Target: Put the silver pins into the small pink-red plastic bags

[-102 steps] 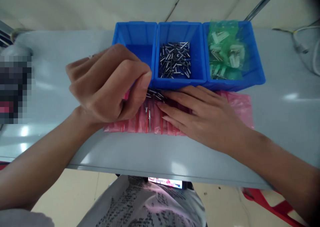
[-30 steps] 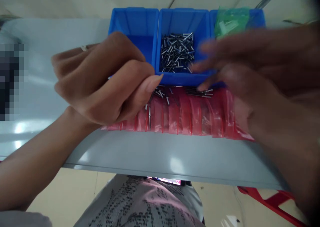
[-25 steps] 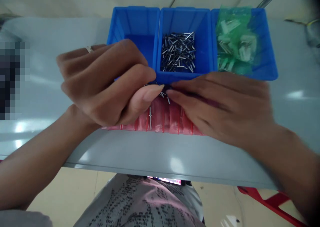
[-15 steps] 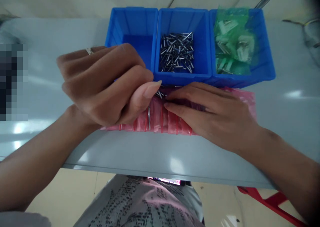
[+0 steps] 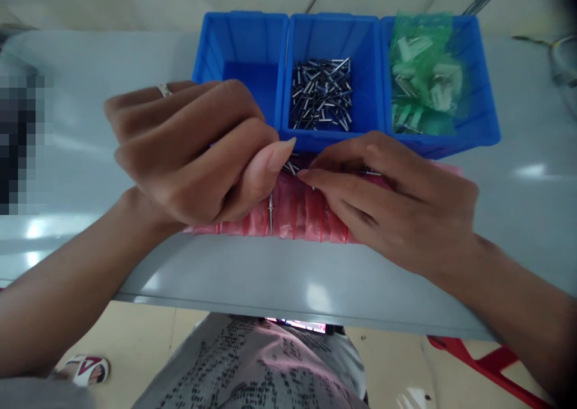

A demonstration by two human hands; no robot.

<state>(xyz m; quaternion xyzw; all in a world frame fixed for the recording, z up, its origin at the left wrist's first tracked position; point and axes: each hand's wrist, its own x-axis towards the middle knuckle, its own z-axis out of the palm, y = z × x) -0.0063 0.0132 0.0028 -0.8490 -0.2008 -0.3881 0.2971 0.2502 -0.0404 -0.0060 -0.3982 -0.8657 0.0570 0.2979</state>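
My left hand (image 5: pixel 193 151) is closed in a loose fist over the left part of a row of pink plastic bags (image 5: pixel 286 211). Whatever its fingers hold is hidden from view. Thumb and forefinger of my right hand (image 5: pixel 396 199) pinch together at the small pile of metal rivets (image 5: pixel 291 167) on the bags; a bit of metal shows under the fingertips, seemingly a rivet. One single rivet (image 5: pixel 271 214) lies lengthwise on the pink plastic, between red seal strips, just right of my left thumb.
Three blue bins stand behind the bags: a left bin (image 5: pixel 243 42), a middle bin (image 5: pixel 336 30) with many rivets (image 5: pixel 322 93), and a right bin (image 5: pixel 484 96) holding green bags (image 5: pixel 426 66) of parts. A red stool (image 5: pixel 478 361) and a sandalled foot (image 5: pixel 92 370) are below the table (image 5: pixel 270 271).
My right hand has arched up, its knuckles higher and its fingertips drawn into a pinch at the rivets. The left hand stays nearly still. A foot has come into view at lower left.
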